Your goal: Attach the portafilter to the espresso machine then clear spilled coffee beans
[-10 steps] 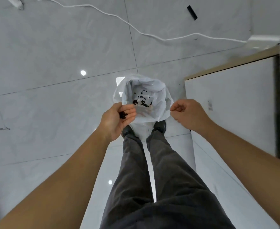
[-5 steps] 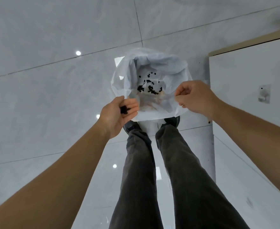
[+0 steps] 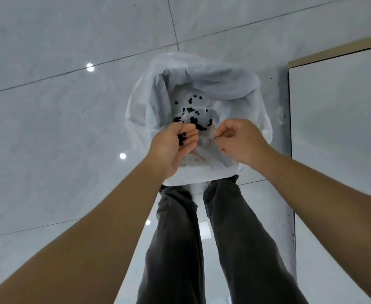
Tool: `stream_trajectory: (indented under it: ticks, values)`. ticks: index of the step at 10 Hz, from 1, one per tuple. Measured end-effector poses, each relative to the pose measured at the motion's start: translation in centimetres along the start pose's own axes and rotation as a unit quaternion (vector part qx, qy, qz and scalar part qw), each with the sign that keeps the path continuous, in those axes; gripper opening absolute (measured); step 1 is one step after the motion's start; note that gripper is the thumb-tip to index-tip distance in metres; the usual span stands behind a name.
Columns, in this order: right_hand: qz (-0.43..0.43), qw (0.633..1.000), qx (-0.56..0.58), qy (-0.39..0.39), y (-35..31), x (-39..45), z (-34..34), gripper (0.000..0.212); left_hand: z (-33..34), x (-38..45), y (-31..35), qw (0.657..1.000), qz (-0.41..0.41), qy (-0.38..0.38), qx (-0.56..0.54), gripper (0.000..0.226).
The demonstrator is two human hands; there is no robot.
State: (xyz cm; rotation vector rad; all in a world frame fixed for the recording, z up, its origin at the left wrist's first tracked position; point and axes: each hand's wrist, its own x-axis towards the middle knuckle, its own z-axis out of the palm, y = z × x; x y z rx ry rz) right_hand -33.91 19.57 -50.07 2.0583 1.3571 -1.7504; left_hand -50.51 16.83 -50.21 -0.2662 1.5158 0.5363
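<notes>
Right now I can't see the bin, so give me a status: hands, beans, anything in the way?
Left hand cupped over white plastic bin bag, holding dark coffee beans. Right hand curled, contents unclear. More beans in bag. Nothing blocking.

- The wide mouth of the white plastic bin liner [image 3: 158,88] lies open upward, its far half unobstructed above the scattered dark coffee beans [image 3: 193,119]
- Both hands crowd the near half of the opening: the left hand [image 3: 173,148], cupped around beans, and the loosely curled right hand [image 3: 239,141], with a narrow gap between them
- A white cabinet panel with a tan top edge [image 3: 338,128] stands just beside the liner on the right, closing that side
- Glossy grey tiled floor [image 3: 59,128] lies bare to the left and beyond
- Dark grey trouser legs [image 3: 235,238] block the near side
</notes>
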Motion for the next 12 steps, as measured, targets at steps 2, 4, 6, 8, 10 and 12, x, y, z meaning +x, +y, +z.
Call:
stream_trajectory:
  ticks: [2,4,6,8,10,12]
  values:
    - [0.013,0.999,0.051,0.011,1.3,3.5,2.8,0.018,0.8,4.5,-0.5,0.999,0.002,0.036,0.016,0.033]
    - [0.039,0.997,0.058,0.025,2.7,5.5,4.9,0.036,0.9,7.3,-1.2,0.998,-0.004,0.057,0.019,0.030]
    - [0.078,0.991,0.106,0.016,3.3,6.6,6.1,0.034,0.5,9.0,-2.0,0.995,-0.019,0.092,0.023,0.027]
    - [0.115,0.986,0.121,0.009,3.4,7.2,6.7,0.032,0.0,9.6,-2.3,0.993,-0.028,0.113,0.016,0.019]
    - [0.139,0.981,0.137,-0.006,3.0,7.7,7.0,0.016,-0.8,11.1,-2.4,0.991,-0.030,0.121,0.044,0.018]
    - [0.186,0.947,0.260,-0.018,2.0,7.3,6.5,0.017,-1.2,12.4,-2.6,0.993,-0.024,0.097,0.071,0.019]
